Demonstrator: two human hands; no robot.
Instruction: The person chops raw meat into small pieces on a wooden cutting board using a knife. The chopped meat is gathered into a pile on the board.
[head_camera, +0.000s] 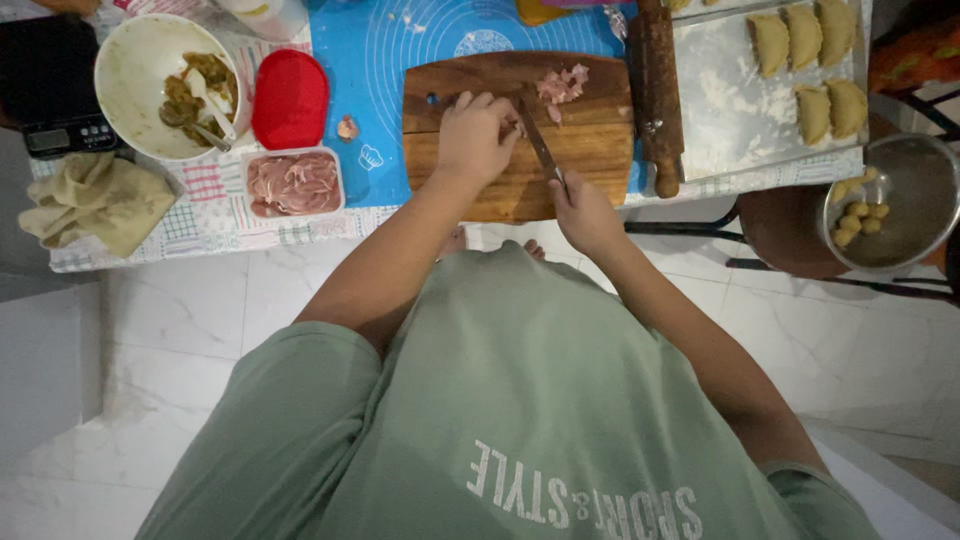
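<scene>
A wooden cutting board (590, 150) lies on a blue mat (380, 60). My left hand (474, 138) rests curled on the board, pressing down something hidden under its fingers. My right hand (582, 208) grips the handle of a knife (537, 140) whose blade points toward my left fingers. A small pile of chopped pink meat (561, 86) sits at the board's far edge.
A rolling pin (656, 90) lies right of the board. A floured tray (730, 110) holds several folded pastries (812, 70). Left are a container of sliced meat (294, 183), its red lid (289, 99), a white bowl (130, 70) with filling, a scale (70, 135), a cloth (95, 200). A metal bowl (900, 180) sits on a stool.
</scene>
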